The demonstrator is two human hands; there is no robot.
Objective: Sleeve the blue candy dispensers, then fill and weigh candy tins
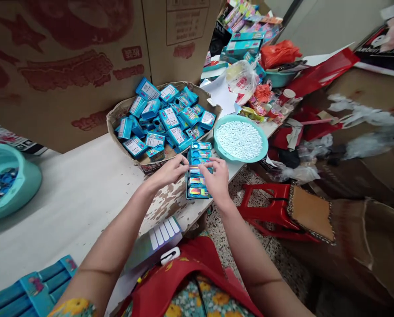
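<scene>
A row of small blue boxes (199, 154) lies in a line on the white table (84, 193) near its right edge. My left hand (169, 172) and my right hand (217, 178) meet over the middle of that row, fingers pinched on one small blue box (197, 169). Behind the row, a shallow cardboard tray (113, 119) is heaped with several more of the same blue boxes (165, 116). Right of the row stands a teal bowl (218, 152) full of small white pellets.
Big cardboard cartons (68, 66) stand behind the table. A teal bowl (25, 185) of blue items sits at far left. Blue packs (31, 288) lie at the near left corner. A red plastic stool (269, 207) stands on the floor to the right, amid bags and clutter.
</scene>
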